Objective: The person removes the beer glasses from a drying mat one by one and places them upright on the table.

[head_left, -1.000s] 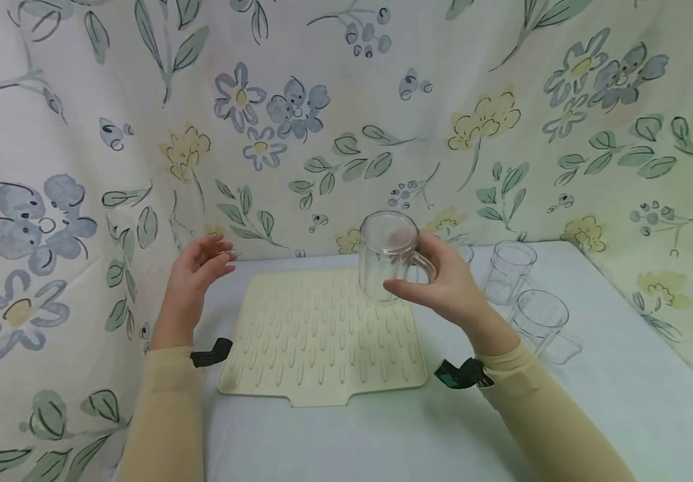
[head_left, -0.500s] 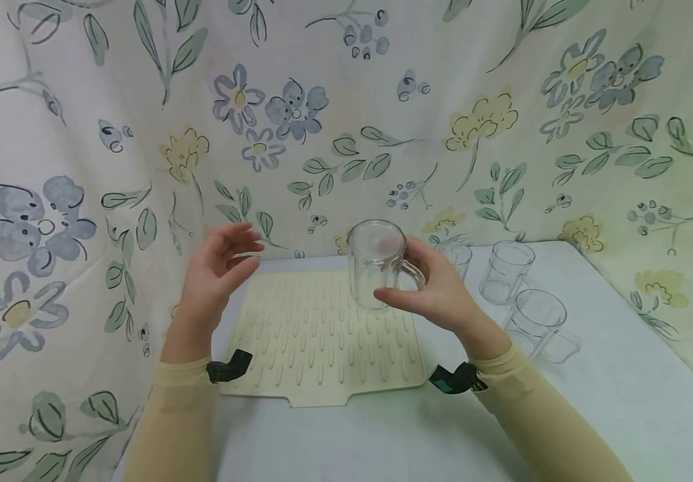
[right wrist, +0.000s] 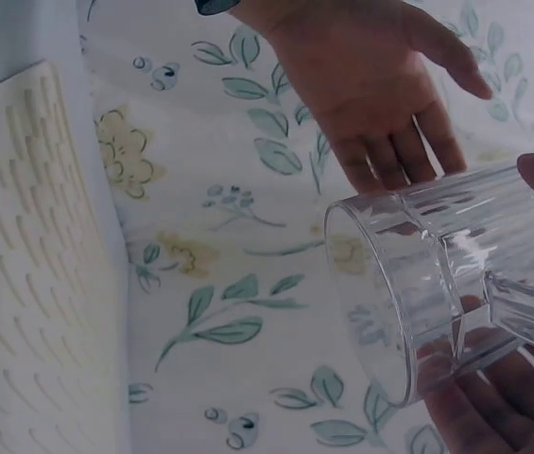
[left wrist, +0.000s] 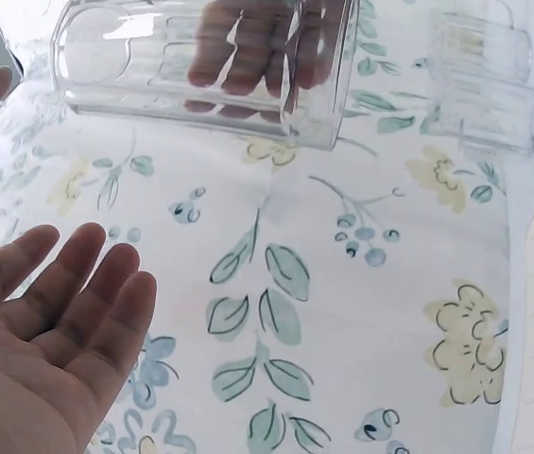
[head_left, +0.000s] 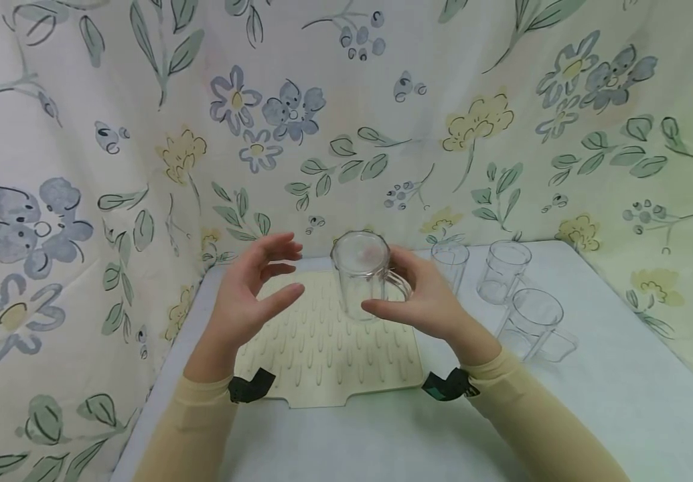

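Observation:
A clear glass mug [head_left: 353, 286] hangs over the cream ridged mat [head_left: 322, 375], base up and mouth toward the mat. My right hand [head_left: 427, 294] grips it from the handle side, thumb on the near wall and fingers behind. In the right wrist view the mug's open rim [right wrist: 369, 303] points toward the mat [right wrist: 40, 265]. My left hand [head_left: 248, 294] is raised at the mug's left, fingers loosely bent and thumb apart, holding nothing. A gap shows between its fingers [left wrist: 106, 293] and the mug [left wrist: 200, 66] in the left wrist view.
Three more clear glass mugs stand on the white table at the right: one mug [head_left: 450, 261] behind my right hand, a second mug [head_left: 504, 268] beside it, and a nearer mug [head_left: 529, 325] by my right forearm. A floral curtain [head_left: 346, 147] closes off the back and sides.
My left hand has moved right, toward the mug. My right hand has brought the mug left and slightly lower over the mat, its base now tipped more toward the camera.

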`<action>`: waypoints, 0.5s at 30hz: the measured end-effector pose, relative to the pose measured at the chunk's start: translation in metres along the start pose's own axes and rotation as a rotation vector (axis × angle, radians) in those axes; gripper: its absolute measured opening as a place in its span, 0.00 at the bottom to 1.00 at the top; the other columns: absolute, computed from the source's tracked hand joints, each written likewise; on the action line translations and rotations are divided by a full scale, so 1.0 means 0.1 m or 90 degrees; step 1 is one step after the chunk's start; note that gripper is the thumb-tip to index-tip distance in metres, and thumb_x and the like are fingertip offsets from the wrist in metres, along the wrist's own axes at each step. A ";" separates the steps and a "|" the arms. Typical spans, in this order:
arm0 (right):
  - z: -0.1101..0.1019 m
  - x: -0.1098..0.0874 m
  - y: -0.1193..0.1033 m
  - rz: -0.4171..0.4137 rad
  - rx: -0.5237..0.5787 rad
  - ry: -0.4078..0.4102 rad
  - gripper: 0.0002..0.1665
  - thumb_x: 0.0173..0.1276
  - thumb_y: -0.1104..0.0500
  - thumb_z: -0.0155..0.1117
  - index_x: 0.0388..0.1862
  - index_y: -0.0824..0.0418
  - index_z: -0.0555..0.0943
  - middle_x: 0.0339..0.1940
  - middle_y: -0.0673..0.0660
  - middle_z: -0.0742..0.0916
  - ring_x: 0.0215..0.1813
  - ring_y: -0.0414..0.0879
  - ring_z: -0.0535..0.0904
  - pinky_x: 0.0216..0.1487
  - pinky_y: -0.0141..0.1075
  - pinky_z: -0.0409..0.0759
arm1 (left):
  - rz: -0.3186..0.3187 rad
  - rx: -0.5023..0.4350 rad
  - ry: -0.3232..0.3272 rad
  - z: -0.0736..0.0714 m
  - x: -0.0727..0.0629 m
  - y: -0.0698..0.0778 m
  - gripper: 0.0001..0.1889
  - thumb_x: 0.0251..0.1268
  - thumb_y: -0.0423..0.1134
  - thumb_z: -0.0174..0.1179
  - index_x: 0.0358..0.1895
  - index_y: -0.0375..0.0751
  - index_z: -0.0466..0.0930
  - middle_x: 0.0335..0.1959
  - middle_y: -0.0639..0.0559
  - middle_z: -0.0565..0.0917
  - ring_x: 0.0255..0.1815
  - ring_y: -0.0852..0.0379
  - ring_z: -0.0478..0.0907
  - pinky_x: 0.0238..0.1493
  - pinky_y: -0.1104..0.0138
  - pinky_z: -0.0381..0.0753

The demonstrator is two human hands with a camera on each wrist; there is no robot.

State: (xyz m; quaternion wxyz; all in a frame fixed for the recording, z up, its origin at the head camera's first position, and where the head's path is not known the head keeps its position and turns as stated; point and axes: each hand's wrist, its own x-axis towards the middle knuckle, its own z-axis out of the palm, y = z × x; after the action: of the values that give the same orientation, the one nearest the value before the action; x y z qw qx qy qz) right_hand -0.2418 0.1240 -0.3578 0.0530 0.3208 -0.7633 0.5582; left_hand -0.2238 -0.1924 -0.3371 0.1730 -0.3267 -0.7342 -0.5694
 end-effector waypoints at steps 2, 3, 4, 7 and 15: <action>0.03 -0.01 -0.01 0.006 -0.006 -0.002 0.46 0.63 0.55 0.86 0.79 0.51 0.78 0.71 0.48 0.87 0.79 0.48 0.80 0.86 0.56 0.72 | -0.003 0.005 -0.014 0.05 -0.01 0.03 0.39 0.64 0.22 0.72 0.79 0.40 0.74 0.68 0.41 0.83 0.69 0.47 0.82 0.70 0.63 0.85; 0.04 -0.01 -0.02 0.008 -0.008 -0.003 0.46 0.63 0.54 0.86 0.79 0.50 0.78 0.71 0.48 0.87 0.79 0.47 0.80 0.86 0.56 0.72 | -0.006 0.006 -0.021 0.08 -0.01 0.04 0.39 0.64 0.23 0.72 0.80 0.40 0.74 0.69 0.43 0.83 0.70 0.47 0.81 0.70 0.63 0.85; 0.06 -0.01 -0.02 0.007 -0.009 -0.005 0.46 0.63 0.54 0.86 0.79 0.50 0.78 0.71 0.47 0.87 0.79 0.47 0.80 0.86 0.56 0.72 | -0.007 0.006 -0.026 0.10 -0.01 0.05 0.39 0.64 0.23 0.73 0.80 0.41 0.74 0.69 0.44 0.83 0.70 0.47 0.81 0.70 0.63 0.85; 0.10 -0.02 -0.03 0.006 -0.007 -0.014 0.43 0.64 0.53 0.86 0.77 0.47 0.79 0.70 0.47 0.88 0.78 0.47 0.81 0.86 0.55 0.72 | -0.007 0.003 -0.040 0.17 -0.01 0.06 0.40 0.64 0.24 0.74 0.80 0.43 0.74 0.69 0.45 0.83 0.71 0.47 0.80 0.71 0.62 0.85; 0.20 -0.03 0.00 0.000 0.010 -0.036 0.42 0.64 0.54 0.86 0.76 0.46 0.80 0.71 0.45 0.88 0.78 0.46 0.82 0.84 0.52 0.75 | -0.016 0.012 -0.073 0.33 -0.04 0.08 0.43 0.61 0.27 0.79 0.81 0.46 0.75 0.74 0.49 0.82 0.69 0.50 0.81 0.73 0.63 0.83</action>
State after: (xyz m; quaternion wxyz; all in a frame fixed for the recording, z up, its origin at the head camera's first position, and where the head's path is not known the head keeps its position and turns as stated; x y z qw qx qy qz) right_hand -0.2336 0.1073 -0.3666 0.0288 0.3371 -0.7602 0.5546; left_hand -0.2118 -0.1614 -0.3428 0.1265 -0.3477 -0.7521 -0.5453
